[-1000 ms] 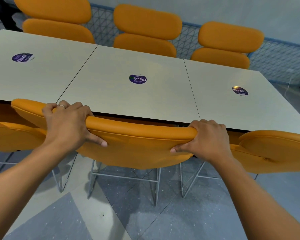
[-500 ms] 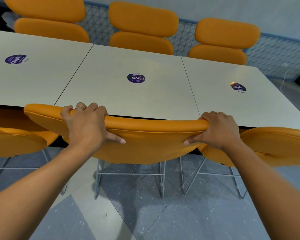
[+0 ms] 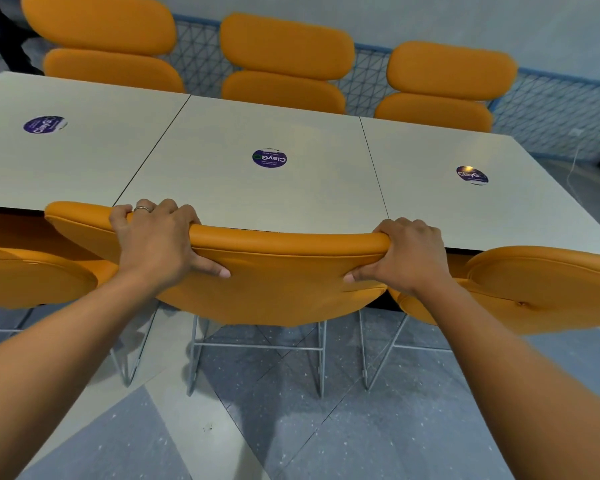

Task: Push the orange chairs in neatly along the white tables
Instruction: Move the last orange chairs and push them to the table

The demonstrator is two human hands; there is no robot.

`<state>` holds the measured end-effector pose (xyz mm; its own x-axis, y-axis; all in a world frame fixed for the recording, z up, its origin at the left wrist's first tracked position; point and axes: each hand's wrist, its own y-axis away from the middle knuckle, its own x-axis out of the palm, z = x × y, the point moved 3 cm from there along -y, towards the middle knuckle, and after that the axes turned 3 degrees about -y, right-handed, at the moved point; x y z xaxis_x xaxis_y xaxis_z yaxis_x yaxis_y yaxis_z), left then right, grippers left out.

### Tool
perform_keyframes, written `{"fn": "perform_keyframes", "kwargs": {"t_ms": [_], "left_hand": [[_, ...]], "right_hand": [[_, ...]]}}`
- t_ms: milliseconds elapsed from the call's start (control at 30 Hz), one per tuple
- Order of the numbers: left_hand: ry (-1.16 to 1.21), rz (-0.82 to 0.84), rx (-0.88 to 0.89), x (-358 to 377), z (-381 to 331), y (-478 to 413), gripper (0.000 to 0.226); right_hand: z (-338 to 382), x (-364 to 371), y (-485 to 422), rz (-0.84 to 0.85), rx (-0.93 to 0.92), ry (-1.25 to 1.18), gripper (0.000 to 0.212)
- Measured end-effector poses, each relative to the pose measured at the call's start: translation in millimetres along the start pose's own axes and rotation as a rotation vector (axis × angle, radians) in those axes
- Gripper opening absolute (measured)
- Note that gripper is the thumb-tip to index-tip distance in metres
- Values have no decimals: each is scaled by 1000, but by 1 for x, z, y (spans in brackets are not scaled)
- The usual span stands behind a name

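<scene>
The middle orange chair (image 3: 284, 278) stands in front of me, its backrest top against the near edge of the middle white table (image 3: 257, 202). My left hand (image 3: 156, 240) grips the backrest's top edge on the left, fingers over the far side, thumb on the back. My right hand (image 3: 409, 254) grips the same edge on the right. Two more orange chairs flank it: a left chair (image 3: 32, 275) and a right chair (image 3: 534, 289), both tucked under the table edge. The seat of the middle chair is hidden beneath the table.
Three white tables stand joined in a row, each with a round purple sticker (image 3: 269, 158). Three orange chairs (image 3: 284, 64) line the far side before a blue mesh fence (image 3: 551, 112). Thin metal chair legs (image 3: 321, 358) stand on the grey and white floor.
The middle chair has slid to the right and closer to the table edge, with both hands still gripping its backrest. The view has shifted slightly.
</scene>
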<state>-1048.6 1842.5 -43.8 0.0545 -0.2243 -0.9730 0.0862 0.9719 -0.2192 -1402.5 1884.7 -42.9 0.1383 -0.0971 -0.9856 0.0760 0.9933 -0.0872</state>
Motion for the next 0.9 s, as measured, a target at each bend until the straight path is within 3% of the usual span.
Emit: {"fn": "perform_keyframes", "kwargs": {"t_ms": [300, 633, 900], "left_hand": [[76, 33, -73, -3, -6, 11, 98], [376, 22, -63, -23, -16, 49, 80], [526, 37, -47, -42, 22, 79, 71]], "right_hand": [[-6, 2, -1, -18, -41, 10, 99], [-8, -1, 5, -2, -79, -73, 86], [36, -19, 28, -70, -99, -255, 60]]}}
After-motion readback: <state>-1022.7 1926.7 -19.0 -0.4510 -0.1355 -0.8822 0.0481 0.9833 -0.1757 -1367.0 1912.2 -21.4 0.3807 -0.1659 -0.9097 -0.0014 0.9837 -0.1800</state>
